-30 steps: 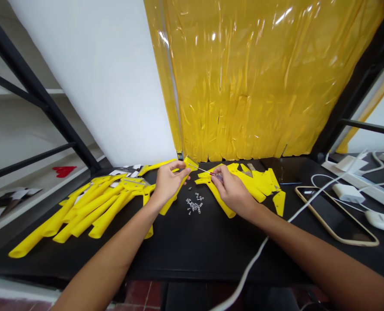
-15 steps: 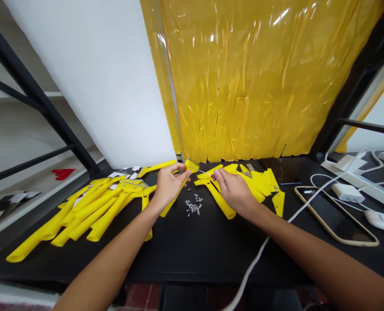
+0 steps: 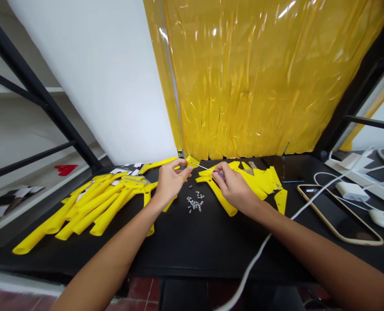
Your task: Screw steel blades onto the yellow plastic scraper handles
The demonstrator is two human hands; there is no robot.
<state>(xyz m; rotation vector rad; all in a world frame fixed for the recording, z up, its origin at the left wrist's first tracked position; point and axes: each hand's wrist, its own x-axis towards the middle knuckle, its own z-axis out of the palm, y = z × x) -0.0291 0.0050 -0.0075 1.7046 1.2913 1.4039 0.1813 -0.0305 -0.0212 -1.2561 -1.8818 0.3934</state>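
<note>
My left hand [image 3: 171, 179] is closed around a yellow plastic part [image 3: 192, 161], whose lower end shows beneath the fingers. In my right hand [image 3: 232, 183] is a screwdriver [image 3: 202, 167] with a thin metal shaft and a reddish handle; its tip reaches the yellow part. Small silver screws and nuts [image 3: 195, 204] lie loose on the black table [image 3: 192, 246] below the hands. Another yellow handle-shaped piece [image 3: 222, 198] rests under my right hand. Several long yellow handles [image 3: 97, 207] are piled at the left.
Flat yellow pieces [image 3: 263, 181] lie behind and right of my right hand. Farther right are a phone [image 3: 344, 216], a white charger [image 3: 353, 191] and a power strip [image 3: 373, 177]. A white cable [image 3: 259, 252] crosses over the table's front edge near my right forearm. A yellow plastic curtain [image 3: 250, 86] hangs behind.
The view has shifted slightly. The screwdriver's handle shows a little differently in my right hand, and its tip stays at the yellow part. Both hands keep their hold.
</note>
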